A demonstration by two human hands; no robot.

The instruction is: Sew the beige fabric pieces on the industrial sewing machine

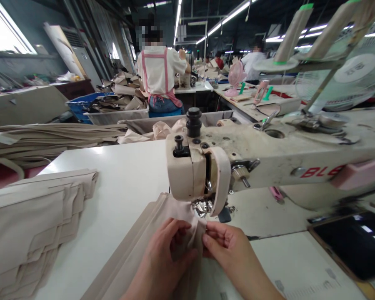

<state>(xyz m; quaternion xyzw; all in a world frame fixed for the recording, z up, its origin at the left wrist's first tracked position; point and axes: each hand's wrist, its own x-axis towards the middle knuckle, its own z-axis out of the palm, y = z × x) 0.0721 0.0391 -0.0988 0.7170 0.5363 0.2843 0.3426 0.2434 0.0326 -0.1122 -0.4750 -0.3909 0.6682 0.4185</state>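
Left hand (162, 260) and right hand (226, 246): both pinched shut on a fold of beige fabric piece (150, 233), fingertips nearly meeting at 6 o'clock of the frame. Fabric runs up under the presser foot (203, 207), just at 12 o'clock of the hands. Sewing machine (237, 162) arm extends toward 3 o'clock. Stack of cut beige pieces (34, 221) at 9 o'clock on white table (128, 175). A person in a pink apron (159, 75) stands at 12 o'clock, well apart.

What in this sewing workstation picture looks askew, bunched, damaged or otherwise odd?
Little stands out. The beige fabric strip is bunched into folds where the left hand and right hand pinch it just before the metal presser foot of the cream sewing machine. No spill or damage shows.
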